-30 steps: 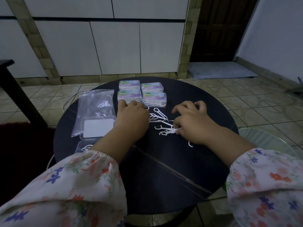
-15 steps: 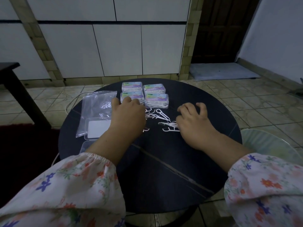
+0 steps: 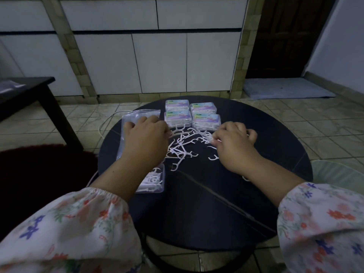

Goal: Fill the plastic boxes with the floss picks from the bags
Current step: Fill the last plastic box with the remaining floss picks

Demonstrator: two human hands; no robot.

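Nearest the camera, two floral-print sleeves [image 3: 82, 229] fill the lower corners of the frame, the forearms reaching up over a round black table [image 3: 206, 209]. Left of centre, partly under the left forearm, lies an open clear plastic box [image 3: 155, 180] holding a few white floss picks. Above it, the left hand [image 3: 145, 140] lies palm down with fingers bent, its far fingertips at the edge of the loose white floss picks [image 3: 183, 148] scattered across the middle of the table; whether it holds any of them cannot be told from this angle. Right of centre, the right hand [image 3: 234, 142] pinches what seems to be a small bundle of picks at its thumb side. Behind the left hand lies a clear plastic bag [image 3: 136, 119]. Farther back, at the table's far edge, four closed clear boxes with coloured labels [image 3: 192, 115] sit together in a block.
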